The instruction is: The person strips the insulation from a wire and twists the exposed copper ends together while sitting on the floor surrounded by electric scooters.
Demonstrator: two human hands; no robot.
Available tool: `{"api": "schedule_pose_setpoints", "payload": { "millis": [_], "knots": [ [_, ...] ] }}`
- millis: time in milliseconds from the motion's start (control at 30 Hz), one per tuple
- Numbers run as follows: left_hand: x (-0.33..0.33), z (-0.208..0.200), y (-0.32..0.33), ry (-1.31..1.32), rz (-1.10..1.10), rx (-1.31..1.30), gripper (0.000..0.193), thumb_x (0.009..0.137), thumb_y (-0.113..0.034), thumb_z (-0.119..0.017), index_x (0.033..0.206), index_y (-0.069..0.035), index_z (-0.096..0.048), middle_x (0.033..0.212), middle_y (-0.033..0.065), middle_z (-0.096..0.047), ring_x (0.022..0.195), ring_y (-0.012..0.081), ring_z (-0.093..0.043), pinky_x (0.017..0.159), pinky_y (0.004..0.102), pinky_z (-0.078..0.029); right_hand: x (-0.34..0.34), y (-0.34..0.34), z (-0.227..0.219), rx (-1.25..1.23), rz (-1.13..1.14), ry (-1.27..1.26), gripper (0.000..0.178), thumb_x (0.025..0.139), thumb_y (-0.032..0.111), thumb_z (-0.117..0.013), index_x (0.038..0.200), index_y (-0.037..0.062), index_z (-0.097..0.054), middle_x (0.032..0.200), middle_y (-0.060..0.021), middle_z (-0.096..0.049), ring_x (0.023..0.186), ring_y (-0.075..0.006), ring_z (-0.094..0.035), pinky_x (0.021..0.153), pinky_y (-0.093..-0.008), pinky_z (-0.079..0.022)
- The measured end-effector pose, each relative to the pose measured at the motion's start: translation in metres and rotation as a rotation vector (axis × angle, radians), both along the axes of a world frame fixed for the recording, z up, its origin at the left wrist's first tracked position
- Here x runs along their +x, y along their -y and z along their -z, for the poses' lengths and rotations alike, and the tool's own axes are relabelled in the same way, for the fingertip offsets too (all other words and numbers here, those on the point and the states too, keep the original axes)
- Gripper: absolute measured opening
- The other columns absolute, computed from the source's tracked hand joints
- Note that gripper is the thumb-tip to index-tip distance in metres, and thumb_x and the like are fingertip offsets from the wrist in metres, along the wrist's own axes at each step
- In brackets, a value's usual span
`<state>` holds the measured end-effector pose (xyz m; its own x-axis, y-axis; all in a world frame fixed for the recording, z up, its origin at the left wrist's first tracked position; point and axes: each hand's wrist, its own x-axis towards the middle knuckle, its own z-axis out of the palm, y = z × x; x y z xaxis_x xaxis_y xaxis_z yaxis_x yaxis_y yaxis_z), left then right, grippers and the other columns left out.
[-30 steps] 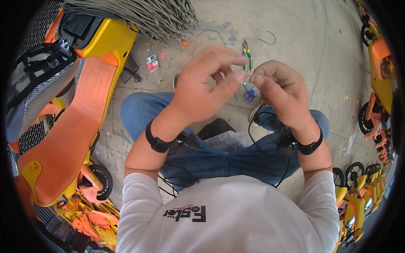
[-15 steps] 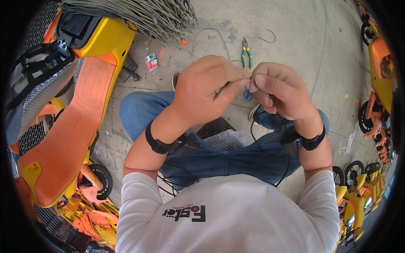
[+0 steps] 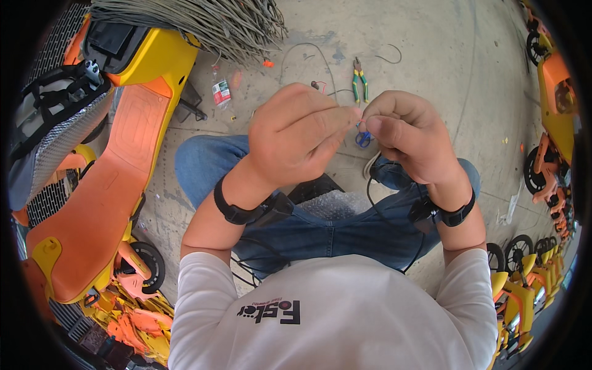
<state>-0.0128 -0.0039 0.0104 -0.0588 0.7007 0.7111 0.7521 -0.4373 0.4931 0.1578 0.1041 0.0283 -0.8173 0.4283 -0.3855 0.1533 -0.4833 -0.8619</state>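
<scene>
Both hands meet in front of me above my crossed legs, fingertips almost touching. My left hand [image 3: 302, 132] is closed in a pinch, thumb against forefinger. My right hand [image 3: 410, 132] pinches too, its fingers curled and the thumb pressed on them. Whatever sits between the fingertips is too small to make out. Just under the fingertips, a blue looped handle [image 3: 362, 140] shows, partly hidden. Beyond the hands, pliers [image 3: 359, 80] with green and yellow grips lie on the floor. A thin grey cable [image 3: 327, 58] curves there, near a small dark piece with a red wire [image 3: 317, 85].
On the left stands an orange and yellow scooter body [image 3: 117, 160]. A large bundle of grey cables [image 3: 203, 24] lies at the far left, near a plastic bottle [image 3: 221, 91]. Bubble wrap [image 3: 330, 205] lies between my legs. Several yellow and orange scooters [image 3: 558, 117] line the right side.
My left hand has turned slightly and shifted a little left, its fingers straighter. My right hand has closed more. The small piece with the red wire has come into sight beyond them.
</scene>
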Motion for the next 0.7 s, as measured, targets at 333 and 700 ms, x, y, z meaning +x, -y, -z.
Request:
{"api": "schedule_pose_setpoints", "payload": {
  "millis": [333,700],
  "knots": [
    [0.002,0.001,-0.001,0.118,0.006,-0.027,0.022,0.067,0.004,-0.073,0.087,-0.006,-0.072,0.076,0.0062,-0.063,0.063,0.0218,-0.057,0.055,0.0300,-0.047,0.003,0.010,0.000,0.265,0.112,-0.050,0.006,0.086,0.006,-0.065,0.087,0.0005,-0.068,0.060,0.0088,-0.050,0.053,0.0011,-0.036,0.047,-0.0188,-0.026],
    [-0.001,0.003,-0.001,0.163,0.061,-0.066,0.014,0.079,0.000,-0.066,0.093,-0.002,-0.068,0.080,0.0099,-0.066,0.067,0.0219,-0.061,0.060,0.0289,-0.047,0.000,0.014,0.003,0.263,0.152,-0.093,0.009,0.087,0.005,-0.066,0.091,-0.0018,-0.069,0.062,0.0082,-0.052,0.053,0.0012,-0.036,0.046,-0.0183,-0.026]
  ]
}}
